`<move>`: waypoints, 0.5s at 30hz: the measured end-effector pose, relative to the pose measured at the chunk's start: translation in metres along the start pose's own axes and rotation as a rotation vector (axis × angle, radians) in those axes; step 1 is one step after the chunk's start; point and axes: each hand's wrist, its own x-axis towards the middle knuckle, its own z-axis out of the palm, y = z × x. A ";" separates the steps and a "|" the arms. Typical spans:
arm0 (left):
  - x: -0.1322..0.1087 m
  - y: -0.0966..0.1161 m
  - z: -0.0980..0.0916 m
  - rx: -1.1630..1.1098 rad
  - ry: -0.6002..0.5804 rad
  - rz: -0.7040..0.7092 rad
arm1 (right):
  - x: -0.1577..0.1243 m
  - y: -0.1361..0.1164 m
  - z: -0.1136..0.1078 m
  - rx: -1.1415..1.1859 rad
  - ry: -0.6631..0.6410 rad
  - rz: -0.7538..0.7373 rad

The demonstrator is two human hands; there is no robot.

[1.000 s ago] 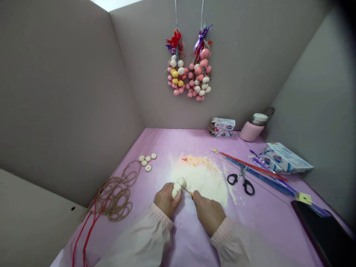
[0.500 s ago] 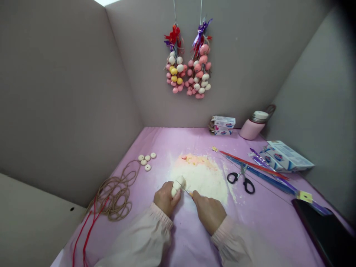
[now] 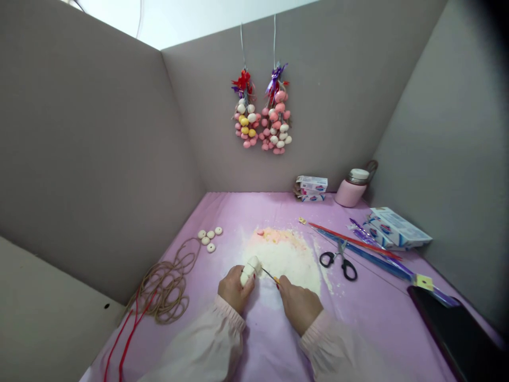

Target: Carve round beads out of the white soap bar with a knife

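Note:
My left hand (image 3: 235, 289) is closed around a piece of white soap (image 3: 249, 270) with rounded lobes and a groove across it. In my right hand (image 3: 300, 302) is a small carving knife (image 3: 271, 275) with an orange handle. Its thin blade points left, and the tip is at or just beside the soap's right edge; I cannot tell if they touch. Under and beyond both hands spreads a layer of white shavings (image 3: 292, 265), with orange-pink shavings (image 3: 280, 237) along its far side.
Several white beads (image 3: 211, 248) and tangled brown cord (image 3: 165, 289) lie left, with red string (image 3: 129, 339). Scissors (image 3: 340, 260), ribbons (image 3: 366, 252), soap boxes (image 3: 397, 228) and a black phone-like slab (image 3: 453, 329) lie right. A pink jar (image 3: 350, 193) stands behind; bead bunches (image 3: 276, 124) hang on the wall.
The knife blade has drawn back from across the soap to its right edge. The soap has turned slightly in my left hand. My view has tilted up a little.

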 end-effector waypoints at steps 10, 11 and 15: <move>-0.001 0.001 0.002 0.016 0.012 -0.020 | -0.001 0.005 -0.001 0.098 0.009 -0.062; -0.001 0.001 0.003 0.018 0.011 -0.023 | -0.001 0.006 0.001 0.103 0.007 -0.067; -0.001 -0.001 0.003 0.024 0.006 -0.028 | -0.001 0.008 0.005 0.138 0.014 -0.105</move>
